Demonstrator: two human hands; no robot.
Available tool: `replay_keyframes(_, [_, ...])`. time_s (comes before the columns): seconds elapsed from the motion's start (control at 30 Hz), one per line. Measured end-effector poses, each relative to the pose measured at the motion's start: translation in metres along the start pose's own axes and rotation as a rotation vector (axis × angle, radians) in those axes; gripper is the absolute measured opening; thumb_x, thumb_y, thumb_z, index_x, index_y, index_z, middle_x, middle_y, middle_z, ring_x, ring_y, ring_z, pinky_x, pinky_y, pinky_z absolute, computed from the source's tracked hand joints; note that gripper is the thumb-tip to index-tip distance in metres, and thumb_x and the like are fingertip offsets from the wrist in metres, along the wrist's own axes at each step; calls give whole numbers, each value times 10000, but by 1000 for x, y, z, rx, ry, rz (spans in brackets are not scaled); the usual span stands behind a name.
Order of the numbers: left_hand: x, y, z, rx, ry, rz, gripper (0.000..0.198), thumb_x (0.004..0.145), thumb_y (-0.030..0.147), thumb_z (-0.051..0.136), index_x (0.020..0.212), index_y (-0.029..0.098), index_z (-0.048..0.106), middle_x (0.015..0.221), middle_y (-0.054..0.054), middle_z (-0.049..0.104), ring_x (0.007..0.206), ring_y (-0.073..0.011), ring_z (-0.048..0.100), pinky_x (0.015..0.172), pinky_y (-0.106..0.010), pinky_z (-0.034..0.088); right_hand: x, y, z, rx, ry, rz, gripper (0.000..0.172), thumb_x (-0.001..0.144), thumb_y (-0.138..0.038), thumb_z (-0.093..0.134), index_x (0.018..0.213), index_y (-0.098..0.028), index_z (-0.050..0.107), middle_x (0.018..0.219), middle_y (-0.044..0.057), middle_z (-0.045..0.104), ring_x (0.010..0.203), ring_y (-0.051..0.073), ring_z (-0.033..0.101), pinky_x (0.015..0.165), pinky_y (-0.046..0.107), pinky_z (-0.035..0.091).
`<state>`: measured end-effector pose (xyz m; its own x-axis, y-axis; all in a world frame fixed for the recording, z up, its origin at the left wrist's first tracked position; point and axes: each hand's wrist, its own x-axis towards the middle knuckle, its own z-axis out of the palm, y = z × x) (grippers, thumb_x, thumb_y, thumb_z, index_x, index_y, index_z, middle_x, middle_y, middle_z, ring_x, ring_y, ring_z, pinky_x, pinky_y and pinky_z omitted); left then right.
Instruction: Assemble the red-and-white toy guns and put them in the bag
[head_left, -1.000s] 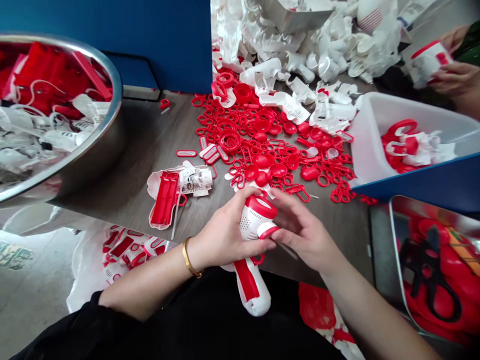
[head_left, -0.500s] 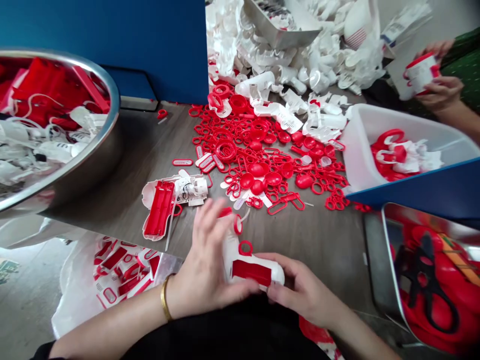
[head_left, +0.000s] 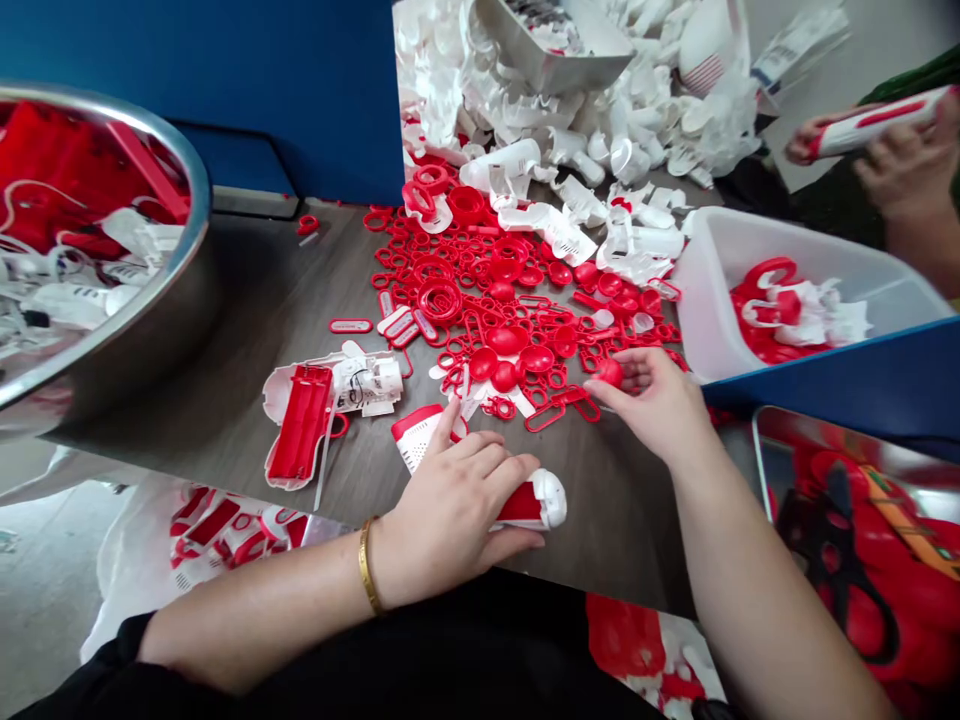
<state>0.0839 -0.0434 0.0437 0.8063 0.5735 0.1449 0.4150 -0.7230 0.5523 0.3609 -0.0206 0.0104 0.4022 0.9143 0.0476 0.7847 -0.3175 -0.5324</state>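
Two hands: left hand (head_left: 450,510) curled over red-white handle (head_left: 534,503); right hand (head_left: 652,400) half-closed, pinching red piece (head_left: 610,372).
Loose pile: red parts (head_left: 487,300), mid-table.

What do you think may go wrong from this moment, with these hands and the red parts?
The left hand lies over the white-and-red plastic housing, which might roll off the table's near edge. The right hand, among the loose red plastic parts, might scatter them.

We get bright even light, soft shadow under right hand (head_left: 651,402), glare along steel bowl (head_left: 199,180) rim, strong fisheye bending at edges.
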Motion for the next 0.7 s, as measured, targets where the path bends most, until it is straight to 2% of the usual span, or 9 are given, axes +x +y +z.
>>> replay_keyframes(0.13, [1, 0, 2, -29, 49, -21, 563, 790, 624, 599, 1147, 189, 594, 934, -32, 674, 923, -234, 586, 1163, -608, 77, -22, 4, 0, 189, 13, 92, 495, 565, -465, 800, 922, -197, 586, 852, 41, 634, 702, 178, 593, 712, 379, 524])
replay_keyframes(0.23, [0, 1, 3, -40, 55, -23, 554, 794, 577, 609, 1208, 210, 579, 942, -26, 665, 929, -232, 578, 1161, -607, 63, -48, -13, -8, 500, 81, 49, 458, 617, -415, 794, 979, -244, 572, 873, 11, 636, 751, 167, 615, 700, 331, 535])
replay_keyframes(0.3, [0, 1, 3, -36, 67, -27, 518, 811, 549, 600, 1210, 217, 580, 944, -24, 666, 943, -227, 581, 1168, -596, 12, -70, -27, -14, 598, -68, -20, 414, 672, -406, 770, 1023, -274, 596, 875, 5, 652, 773, 171, 633, 692, 317, 545])
replay_keyframes(0.33, [0, 1, 3, -34, 77, -30, 508, 816, 549, 595, 1198, 216, 585, 953, -27, 669, 958, -229, 582, 1171, -589, -14, -80, -31, -16, 576, -185, -33, 382, 710, -413, 745, 1043, -276, 617, 886, 14, 666, 789, 179, 642, 697, 320, 549])
replay_keyframes(0.4, [-1, 1, 3, -38, 82, -33, 493, 818, 553, 592, 1174, 211, 594, 974, -34, 675, 989, -233, 582, 1175, -573, -48, -96, -33, -14, 446, -274, -25, 337, 787, -419, 679, 1086, -267, 642, 933, 36, 690, 807, 192, 653, 701, 335, 555])
replay_keyframes(0.5, [-4, -1, 2, -39, 83, -30, 492, 806, 547, 612, 1159, 204, 600, 983, -35, 680, 1004, -236, 585, 1179, -562, -58, -108, -20, -6, 220, -141, -153, 282, 852, -352, 609, 1116, -263, 649, 1086, 67, 685, 911, 226, 647, 780, 396, 551])
replay_keyframes(0.6, [-7, -2, 1, -25, 93, -21, 501, 805, 548, 614, 1163, 198, 601, 969, -29, 680, 992, -231, 588, 1176, -572, -59, -115, 0, 1, 96, -154, -421, 251, 871, -226, 542, 1083, -280, 666, 1307, 68, 596, 1089, 255, 591, 901, 466, 515])
replay_keyframes(0.67, [-8, -2, 2, -15, 101, -15, 503, 808, 552, 609, 1167, 200, 598, 965, -23, 678, 986, -225, 590, 1177, -575, -50, -120, 9, 4, 61, -151, -498, 281, 866, -173, 509, 1064, -279, 678, 1380, 70, 537, 1138, 260, 562, 903, 476, 513])
replay_keyframes(0.7, [-7, -3, 2, -8, 109, -13, 501, 809, 554, 608, 1165, 202, 598, 960, -21, 677, 981, -223, 591, 1178, -575, -41, -121, 13, 5, 52, -114, -508, 274, 863, -165, 508, 1036, -274, 690, 1351, 77, 558, 1118, 256, 569, 878, 463, 524])
